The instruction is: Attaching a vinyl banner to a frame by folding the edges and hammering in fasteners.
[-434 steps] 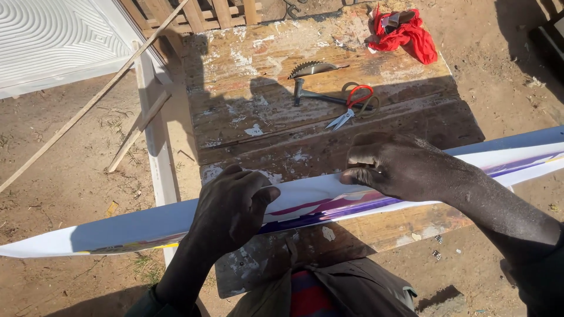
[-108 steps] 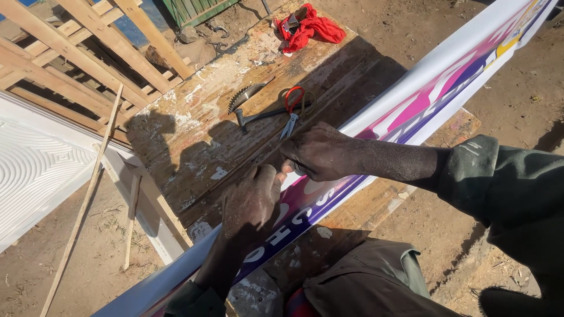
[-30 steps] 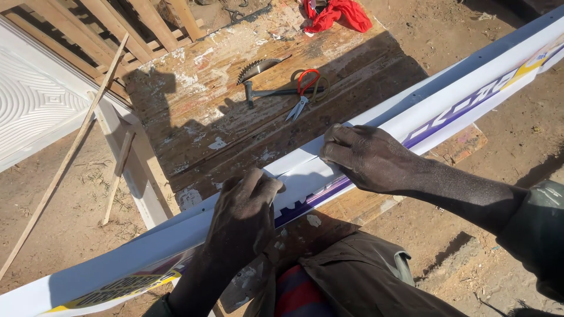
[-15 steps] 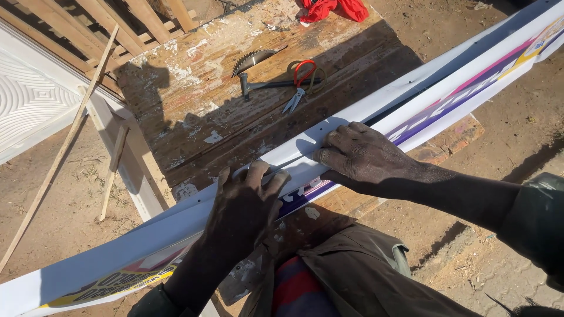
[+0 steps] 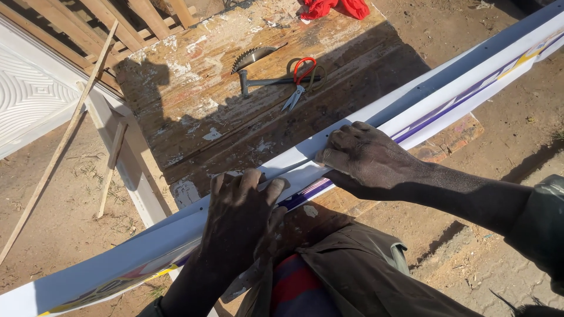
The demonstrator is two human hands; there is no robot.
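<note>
Nearest, the left hand [image 5: 241, 217] lies flat with fingers spread on a long white strip [image 5: 446, 94] with purple print, which slants across the near edge of a worn wooden table [image 5: 194, 111]. Just right, the right hand [image 5: 364, 158] presses it, fingers curled over its far edge. Farther off lie red-handled scissors [image 5: 299, 79], a hammer [image 5: 264, 82] and a saw blade [image 5: 251, 57].

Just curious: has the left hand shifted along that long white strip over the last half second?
Cannot tell: the left hand lies on the white strip near the workbench corner in both; the camera moved.
</note>
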